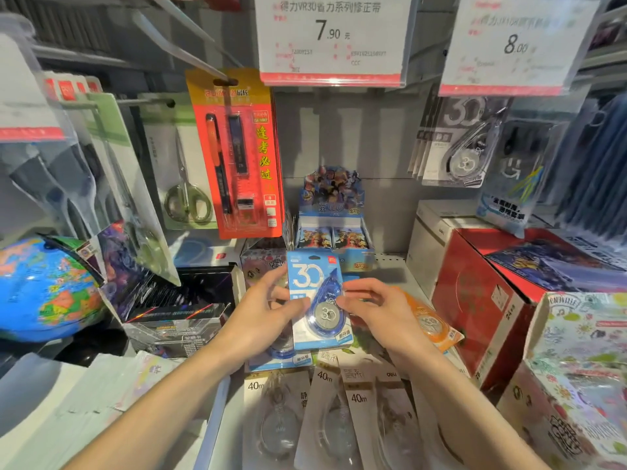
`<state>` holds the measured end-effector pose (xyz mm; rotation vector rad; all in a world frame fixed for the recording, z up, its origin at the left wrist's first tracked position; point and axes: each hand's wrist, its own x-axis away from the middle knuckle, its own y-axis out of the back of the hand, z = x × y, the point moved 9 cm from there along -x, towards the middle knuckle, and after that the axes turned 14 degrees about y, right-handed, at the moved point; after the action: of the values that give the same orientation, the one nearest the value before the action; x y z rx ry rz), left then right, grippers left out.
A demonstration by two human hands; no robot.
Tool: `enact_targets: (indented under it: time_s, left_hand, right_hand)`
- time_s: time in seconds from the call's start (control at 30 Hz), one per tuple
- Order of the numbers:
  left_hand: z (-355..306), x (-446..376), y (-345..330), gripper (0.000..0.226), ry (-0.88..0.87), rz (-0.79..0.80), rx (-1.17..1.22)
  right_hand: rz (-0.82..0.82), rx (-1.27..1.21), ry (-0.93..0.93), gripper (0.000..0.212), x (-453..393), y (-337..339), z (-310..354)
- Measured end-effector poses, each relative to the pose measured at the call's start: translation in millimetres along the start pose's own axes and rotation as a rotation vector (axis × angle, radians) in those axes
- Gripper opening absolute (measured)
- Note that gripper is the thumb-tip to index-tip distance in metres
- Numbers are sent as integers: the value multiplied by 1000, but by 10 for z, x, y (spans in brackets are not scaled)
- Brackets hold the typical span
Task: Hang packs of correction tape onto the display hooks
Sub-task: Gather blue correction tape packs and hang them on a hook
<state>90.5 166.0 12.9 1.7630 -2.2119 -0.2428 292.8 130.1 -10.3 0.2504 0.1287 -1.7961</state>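
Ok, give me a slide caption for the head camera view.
Both hands, left and right, hold a blue correction tape pack upright below the display hooks.

A globe (44,286) sat at the left. Beside a carded pair of scissors (185,184) hung a red pen pack (237,154). Two price tags (330,39) hung overhead, and a red box (481,300) stood on the right.

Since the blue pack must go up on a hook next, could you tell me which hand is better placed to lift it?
Probably the left hand: its thumb lies across the blue pack's front, seemingly gripping its edge. The right hand only touches the other edge with its fingertips and could steady it.
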Motion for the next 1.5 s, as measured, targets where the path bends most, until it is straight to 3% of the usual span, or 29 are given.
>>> enact_targets:
  time_s: [0.13, 0.4, 0.7, 0.8, 0.9, 1.07, 1.37, 1.5]
  left_hand:
    - [-98, 125, -39, 76, -69, 121, 135]
    - [-19, 378, 346, 73, -102, 125, 158]
    - [208, 610, 856, 67, -105, -68, 40]
    - [257, 644, 959, 70, -98, -107, -11]
    - [247, 668, 1011, 68, -94, -135, -34]
    - [216, 723, 1037, 66, -81, -162, -55]
    - [247, 722, 1021, 60, -37, -147, 7]
    - [257, 709, 959, 64, -25, -120, 25]
  right_hand:
    - [19, -71, 34, 25, 89, -97, 230]
    - [185, -96, 60, 13, 140, -326, 356]
    - [385, 668, 148, 16, 22, -666, -31]
    - [447, 847, 146, 47, 17, -853, -102]
    - [497, 955, 102, 59, 47, -1006, -168]
    - [498, 871, 19, 79, 77, -1087, -226]
    - [370, 644, -50, 61, 17, -906, -234]
    - [255, 511, -58, 72, -46, -799, -226]
